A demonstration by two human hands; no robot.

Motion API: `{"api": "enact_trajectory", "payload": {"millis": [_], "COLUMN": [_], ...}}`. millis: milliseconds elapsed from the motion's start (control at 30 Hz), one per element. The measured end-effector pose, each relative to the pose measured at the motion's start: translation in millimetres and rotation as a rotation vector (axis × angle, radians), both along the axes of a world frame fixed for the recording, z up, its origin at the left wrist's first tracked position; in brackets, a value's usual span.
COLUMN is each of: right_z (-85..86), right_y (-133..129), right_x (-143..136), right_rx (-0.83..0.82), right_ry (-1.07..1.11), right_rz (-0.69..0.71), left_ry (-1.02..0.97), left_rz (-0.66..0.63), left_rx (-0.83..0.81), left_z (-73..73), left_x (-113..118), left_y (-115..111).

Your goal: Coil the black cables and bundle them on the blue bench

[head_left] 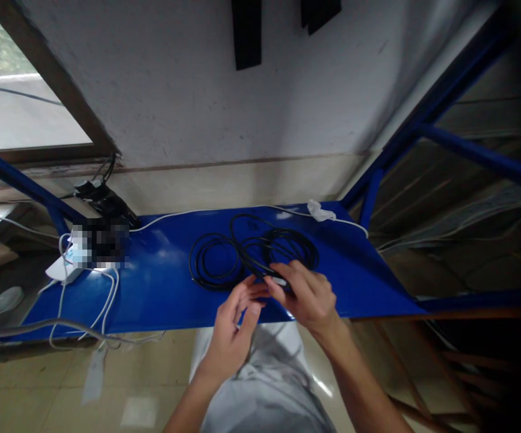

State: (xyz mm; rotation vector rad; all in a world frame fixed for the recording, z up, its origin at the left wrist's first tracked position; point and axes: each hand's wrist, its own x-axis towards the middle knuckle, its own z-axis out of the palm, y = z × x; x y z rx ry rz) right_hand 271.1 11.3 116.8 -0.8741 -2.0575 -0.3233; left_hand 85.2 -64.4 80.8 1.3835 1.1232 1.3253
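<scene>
Black cable lies in loops on the blue shelf (pixel 152 282). One loose coil of cable (pixel 197 264) rests left of my hands, and a thicker black cable coil (pixel 308 243) sits to the right. Between thumb and fingers, my right hand (pixel 308 297) pinches black cable near the front of the thicker coil; a small pale piece shows at its fingertips. My left hand (pixel 236 325) is beside it at the shelf's front, its thumb apart from its curved fingers. Nothing is visible in the left hand, though its fingertips come close to the cable.
At the left end stand a white power strip (pixel 64 270), white cords (pixel 109 300) and a black bundle (pixel 111 207). A thin white cable runs along the back to a white plastic wrap (pixel 320 211). Blue frame bars (pixel 369 186) slope up at both ends, with a wall behind.
</scene>
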Motion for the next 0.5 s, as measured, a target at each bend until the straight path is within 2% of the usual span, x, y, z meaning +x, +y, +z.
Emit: {"api": "enact_trajectory", "payload": {"millis": [67, 167, 367, 500], "right_z": [-8.0, -23.0, -47.7, -54.4], "right_y": [-10.0, -20.8, -37.1, -43.7], "right_x": [-15.0, -22.1, -7.7, -3.4], "right_rx": [-0.066, -0.136, -0.188, -0.278], "right_ry": [0.013, 0.025, 0.021, 0.036], "right_rz": [0.068, 0.076, 0.041, 0.044], "left_ry": [-0.105, -0.161, -0.193, -0.281], "left_rz": [0.092, 0.156, 0.003, 0.003], "left_rx": [-0.048, -0.115, -0.213, -0.261], "left_z": [-2.8, -11.5, -23.5, -27.0], "left_x": [16.9, 21.4, 18.1, 23.1], "left_y": [1.9, 7.1, 5.0, -1.0]}}
